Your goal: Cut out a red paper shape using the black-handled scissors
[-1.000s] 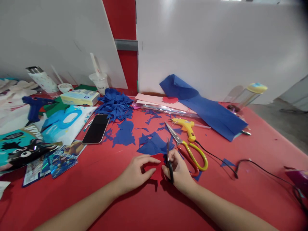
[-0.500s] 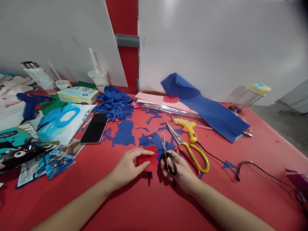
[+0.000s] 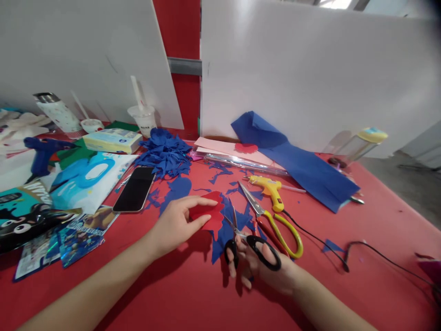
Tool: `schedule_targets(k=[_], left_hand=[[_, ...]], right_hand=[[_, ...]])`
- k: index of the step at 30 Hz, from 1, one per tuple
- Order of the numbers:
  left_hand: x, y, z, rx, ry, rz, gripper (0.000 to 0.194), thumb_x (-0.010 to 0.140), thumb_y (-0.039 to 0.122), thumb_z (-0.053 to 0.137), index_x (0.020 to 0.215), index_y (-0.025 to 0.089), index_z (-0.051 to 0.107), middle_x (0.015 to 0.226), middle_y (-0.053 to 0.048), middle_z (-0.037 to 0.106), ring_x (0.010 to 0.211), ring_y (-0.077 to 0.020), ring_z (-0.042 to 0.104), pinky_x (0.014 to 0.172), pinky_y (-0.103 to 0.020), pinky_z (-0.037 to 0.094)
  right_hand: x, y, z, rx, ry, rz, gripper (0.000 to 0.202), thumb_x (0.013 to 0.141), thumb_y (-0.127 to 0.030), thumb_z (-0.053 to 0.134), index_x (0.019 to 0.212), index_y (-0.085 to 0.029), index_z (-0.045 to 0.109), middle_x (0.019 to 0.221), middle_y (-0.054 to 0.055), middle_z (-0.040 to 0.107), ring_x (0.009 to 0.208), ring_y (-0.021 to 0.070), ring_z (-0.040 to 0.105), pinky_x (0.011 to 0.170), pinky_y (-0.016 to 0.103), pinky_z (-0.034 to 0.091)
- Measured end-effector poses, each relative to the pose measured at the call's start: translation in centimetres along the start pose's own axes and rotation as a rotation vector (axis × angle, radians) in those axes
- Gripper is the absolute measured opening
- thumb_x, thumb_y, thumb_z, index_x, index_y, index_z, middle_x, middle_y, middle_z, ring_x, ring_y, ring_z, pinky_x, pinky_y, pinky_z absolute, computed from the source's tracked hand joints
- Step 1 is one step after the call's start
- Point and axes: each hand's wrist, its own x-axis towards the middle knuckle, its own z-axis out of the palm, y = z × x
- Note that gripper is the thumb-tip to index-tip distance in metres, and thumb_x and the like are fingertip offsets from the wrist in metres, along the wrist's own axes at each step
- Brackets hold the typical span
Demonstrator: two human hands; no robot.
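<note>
A red piece of paper with a wavy edge [image 3: 213, 220] is pinched between the thumb and fingers of my left hand [image 3: 175, 226]. My right hand [image 3: 263, 269] has its fingers through the black handles of small scissors [image 3: 263, 252], whose blades are spread and point toward the red paper without touching it. Blue paper scraps [image 3: 241, 214] lie beneath and behind the blades. Just right of them rest larger scissors with red and yellow handles [image 3: 284, 230].
A yellow glue gun [image 3: 272, 186] with a black cord lies behind the large scissors. Long blue paper [image 3: 306, 168] stretches at the back right. To the left are a phone [image 3: 134, 189], a blue paper pile [image 3: 163, 154], a wipes pack [image 3: 82, 179] and a blue glue gun [image 3: 43, 154].
The small scissors have opened wide and turned, with my right hand shifted toward me and its fingers spread. My left hand has raised and tilted the red paper. The view has tipped slightly upward.
</note>
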Motion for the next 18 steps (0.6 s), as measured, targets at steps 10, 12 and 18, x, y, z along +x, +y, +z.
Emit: schedule_targets(k=[10, 12, 18], left_hand=[[2.6, 0.8, -0.5, -0.098, -0.259, 0.177, 0.026, 0.076, 0.020, 0.056, 0.099, 0.024, 0.066, 0.102, 0.000, 0.069, 0.094, -0.0140, 0.062, 0.083, -0.023, 0.048], [2.7, 0.9, -0.4, -0.108, -0.260, 0.189, 0.026, 0.076, 0.018, 0.056, 0.099, 0.024, 0.066, 0.100, 0.000, 0.069, 0.093, -0.0139, 0.062, 0.083, -0.023, 0.048], [2.6, 0.6, -0.2, -0.126, -0.240, 0.176, 0.030, 0.075, 0.017, 0.057, 0.102, 0.025, 0.064, 0.102, 0.000, 0.068, 0.093, -0.0143, 0.063, 0.081, -0.023, 0.049]], right_hand=[[-0.3, -0.7, 0.0, -0.198, 0.054, -0.064, 0.052, 0.062, -0.061, 0.065, 0.088, -0.022, 0.043, 0.077, 0.001, 0.054, 0.060, 0.0124, 0.053, 0.053, 0.023, 0.035], [-0.3, -0.6, 0.1, -0.193, 0.073, -0.081, 0.052, 0.062, -0.062, 0.064, 0.088, -0.022, 0.042, 0.077, 0.001, 0.054, 0.059, 0.0121, 0.052, 0.052, 0.023, 0.034], [0.0, 0.6, -0.2, -0.155, 0.139, -0.085, 0.056, 0.056, -0.065, 0.066, 0.085, -0.023, 0.044, 0.077, 0.001, 0.055, 0.054, 0.0114, 0.051, 0.051, 0.024, 0.034]])
